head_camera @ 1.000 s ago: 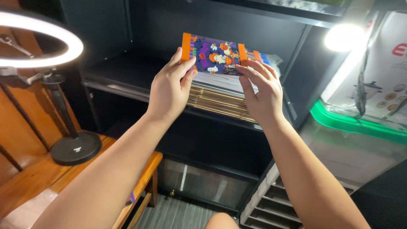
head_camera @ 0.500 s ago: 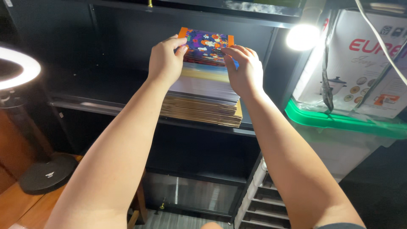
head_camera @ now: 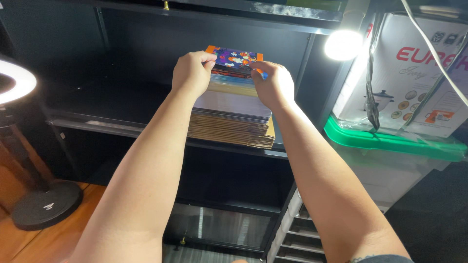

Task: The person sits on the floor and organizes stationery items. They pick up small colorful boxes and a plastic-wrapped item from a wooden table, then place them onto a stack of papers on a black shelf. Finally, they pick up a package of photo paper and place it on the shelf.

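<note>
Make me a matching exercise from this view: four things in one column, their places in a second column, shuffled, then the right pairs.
Things:
1. colourful book
2. ring light
3. green lid
4. round black base

Places:
A. on the wooden floor, lower left
B. on top of the stack on the shelf
C. far left edge, glowing
D. under the white box, right

Pairs: 1-B, 2-C, 3-D, 4-A

Both forearms are bare from elbow to wrist, with no sleeves, watch, bracelets or rings showing. The left hand (head_camera: pixel 191 73) and right hand (head_camera: pixel 273 85) wear no gloves. At about five o'clock, a dark marking, perhaps a tattoo, shows near the right elbow.
</note>
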